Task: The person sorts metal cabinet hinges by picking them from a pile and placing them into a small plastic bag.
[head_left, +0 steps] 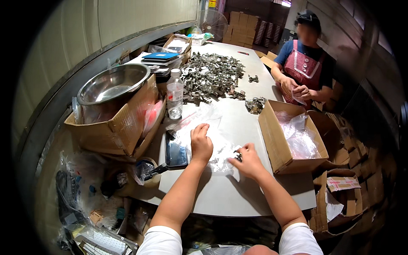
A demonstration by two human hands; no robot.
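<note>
Clear plastic bags [209, 114] lie on the table in front of me. My left hand [201, 143] is over them, its fingers bent and drawn together; whether they pinch a bag's film is hidden. My right hand [250, 161], to the right, grips a small dark metal part [239, 156] between thumb and fingers. Bright, shiny small pieces [219, 162] lie on or in clear plastic between my hands, too glaring to make out. Beyond the bags spreads a large heap of small metal parts [210, 74], with a smaller cluster of them [255, 105] nearer the right edge.
A phone [176, 149] and a clear bottle [174, 94] stand left of my hands. Further left, a steel basin [114, 84] rests on a cardboard box [114, 134]. A carton of plastic bags [299, 138] sits at right. Across the table, a co-worker [304, 63] handles a clear bag.
</note>
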